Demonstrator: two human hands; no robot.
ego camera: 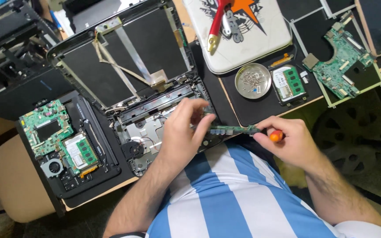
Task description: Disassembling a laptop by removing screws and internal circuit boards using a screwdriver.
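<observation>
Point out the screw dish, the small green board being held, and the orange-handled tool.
screw dish (252, 80): head view, bare metal floor.
small green board (230, 129): head view, middle of strip.
orange-handled tool (276, 136): head view, orange handle in right hand.

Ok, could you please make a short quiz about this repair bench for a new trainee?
1. True or false: the round metal dish holds small screws.
2. Which hand holds the orange-handled screwdriver: A left, B right?
3. What does the left hand pinch at the edge of the opened laptop base?

Key: 1 true. 2 B, the right hand. 3 One end of a narrow green circuit board.
</observation>
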